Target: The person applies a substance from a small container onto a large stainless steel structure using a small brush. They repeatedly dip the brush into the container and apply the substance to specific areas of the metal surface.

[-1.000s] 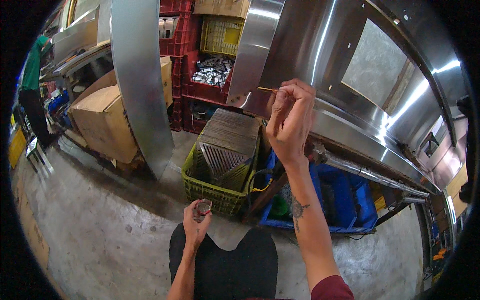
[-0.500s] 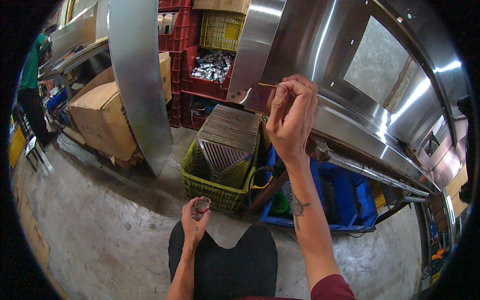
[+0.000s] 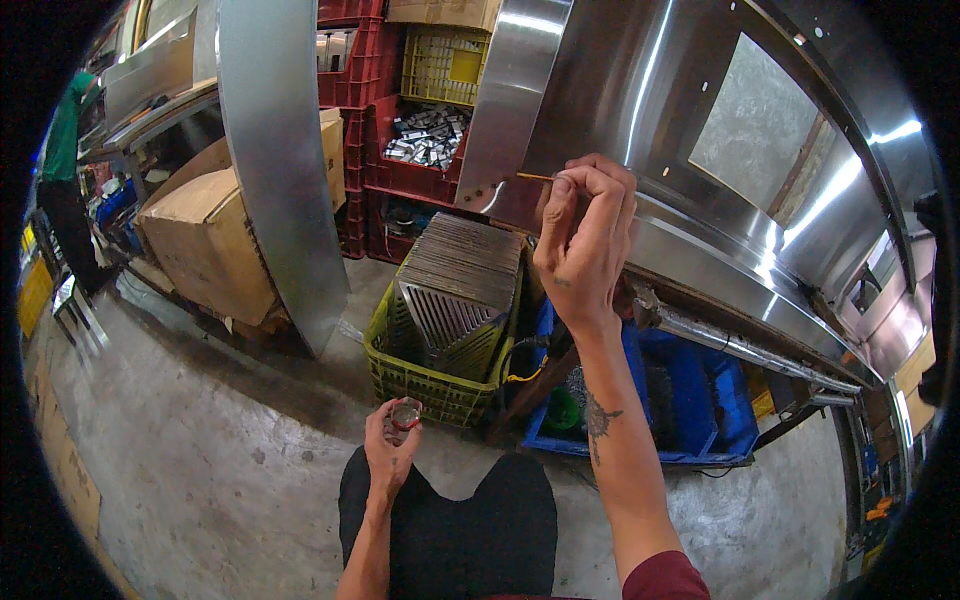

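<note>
My right hand (image 3: 590, 225) is raised and closed in a pinch on a thin, yellowish-brown stick (image 3: 535, 177), perhaps a small brush. The stick points left, toward the lower part of a shiny metal panel (image 3: 515, 90) with dark spots on it; whether its tip touches the metal I cannot tell. Low over my lap, my left hand (image 3: 388, 448) has its fingers wrapped round a small, round, clear cup (image 3: 404, 413) with a reddish edge. What the cup contains is too small to make out.
A yellow-green crate (image 3: 425, 390) holds a stack of slotted metal plates (image 3: 460, 265). Blue bins (image 3: 690, 455) stand under the metal frame at right. Red crates (image 3: 420, 175) with small metal parts are stacked behind. A tall metal sheet (image 3: 275, 150) and cardboard box (image 3: 205, 240) stand left; a person (image 3: 65, 180) is beyond.
Both hands stay almost where they were, with the same holds. The view has shifted very slightly.
</note>
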{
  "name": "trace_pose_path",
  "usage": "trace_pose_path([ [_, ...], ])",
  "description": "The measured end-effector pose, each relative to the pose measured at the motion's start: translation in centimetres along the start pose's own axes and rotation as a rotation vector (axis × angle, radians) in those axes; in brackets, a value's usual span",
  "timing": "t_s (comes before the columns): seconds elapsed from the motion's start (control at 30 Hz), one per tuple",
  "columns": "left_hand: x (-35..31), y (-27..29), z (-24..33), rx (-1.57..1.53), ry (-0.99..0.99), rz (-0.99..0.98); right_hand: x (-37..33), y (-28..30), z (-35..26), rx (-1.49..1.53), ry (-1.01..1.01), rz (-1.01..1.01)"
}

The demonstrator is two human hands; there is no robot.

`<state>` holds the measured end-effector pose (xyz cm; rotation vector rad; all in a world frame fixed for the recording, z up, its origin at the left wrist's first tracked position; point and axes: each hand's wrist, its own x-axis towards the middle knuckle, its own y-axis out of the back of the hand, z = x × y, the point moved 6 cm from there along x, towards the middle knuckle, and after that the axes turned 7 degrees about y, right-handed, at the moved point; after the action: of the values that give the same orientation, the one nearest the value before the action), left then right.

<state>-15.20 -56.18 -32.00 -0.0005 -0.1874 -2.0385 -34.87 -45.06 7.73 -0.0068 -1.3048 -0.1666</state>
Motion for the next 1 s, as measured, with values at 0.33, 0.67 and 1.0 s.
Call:
trace_pose_path([
  [0.33, 0.1, -0.1, -1.0, -0.035, -0.056, 0.023, -0.1, 0.0, 0.1, 0.025, -0.004, 0.015],
  [0.67, 0.0, 0.4, -0.6, 0.023, -0.061, 0.036, 0.1, 0.0, -0.2, -0.006, 0.004, 0.007],
  [1.0, 0.0, 0.3, -1.0, -0.008, -0.070, 0.049, 0.1, 0.0, -0.1, 0.018, -0.011, 0.013],
])
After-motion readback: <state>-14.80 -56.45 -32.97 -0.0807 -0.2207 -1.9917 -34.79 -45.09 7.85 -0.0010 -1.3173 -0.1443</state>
